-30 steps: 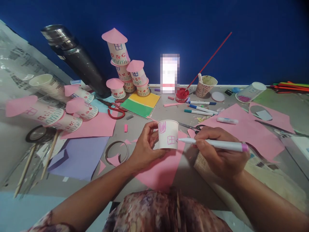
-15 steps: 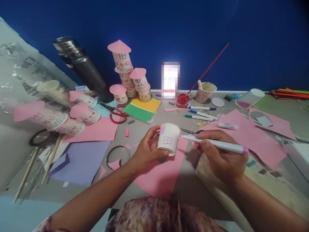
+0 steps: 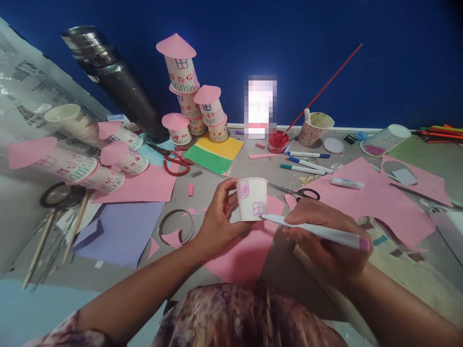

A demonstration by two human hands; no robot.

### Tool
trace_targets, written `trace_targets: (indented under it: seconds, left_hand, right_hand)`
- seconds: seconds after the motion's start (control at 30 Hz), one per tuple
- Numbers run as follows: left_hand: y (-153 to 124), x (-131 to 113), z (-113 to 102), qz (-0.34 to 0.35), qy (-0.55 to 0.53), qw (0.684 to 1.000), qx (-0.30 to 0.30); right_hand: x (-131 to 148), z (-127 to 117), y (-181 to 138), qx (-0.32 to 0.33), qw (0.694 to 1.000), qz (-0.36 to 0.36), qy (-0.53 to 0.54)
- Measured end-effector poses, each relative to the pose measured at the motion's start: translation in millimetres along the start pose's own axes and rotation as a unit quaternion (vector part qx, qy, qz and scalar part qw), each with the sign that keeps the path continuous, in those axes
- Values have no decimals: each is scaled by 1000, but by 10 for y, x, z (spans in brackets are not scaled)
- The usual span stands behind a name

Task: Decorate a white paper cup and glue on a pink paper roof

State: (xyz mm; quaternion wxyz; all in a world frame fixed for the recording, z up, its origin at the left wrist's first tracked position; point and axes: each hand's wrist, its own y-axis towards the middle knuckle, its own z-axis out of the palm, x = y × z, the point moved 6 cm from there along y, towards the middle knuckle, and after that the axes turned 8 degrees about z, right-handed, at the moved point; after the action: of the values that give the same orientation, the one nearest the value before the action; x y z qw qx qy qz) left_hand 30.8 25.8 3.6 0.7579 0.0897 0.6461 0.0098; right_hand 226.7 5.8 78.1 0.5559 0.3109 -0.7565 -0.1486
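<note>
My left hand is closed round a white paper cup, thumb under its lower end and fingers behind its left side. The cup bears a pink-purple window drawing and a scribbled patch of the same colour near its rim. In my right hand is a white felt-tip marker with a pink end plug. Its tip is at the lower right of the drawn window, close to or touching the cup. Below the cup lies a pink paper sheet. Scissors with black handles lie just behind my right hand.
Decorated cup towers with pink cone roofs stand at the back left, beside a dark flask. Red-handled scissors, a tape roll, several markers, a red paint pot and pink paper surround the hands.
The cup has turned more upright, and its drawn window has shifted right. The marker tip has moved down and left from beside the cup's rim to the window's lower corner. The view has shifted slightly.
</note>
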Motion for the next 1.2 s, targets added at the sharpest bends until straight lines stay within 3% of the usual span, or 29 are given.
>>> trace_targets:
  seconds: [0.37, 1.2]
  left_hand:
    - [-26, -9, -7, 45, 33, 998, 1]
    - [-27, -41, -6, 41, 44, 998, -2]
  right_hand:
    - [26, 29, 6, -15, 1000, -3, -4]
    - [8, -14, 23, -8, 997, 45, -59]
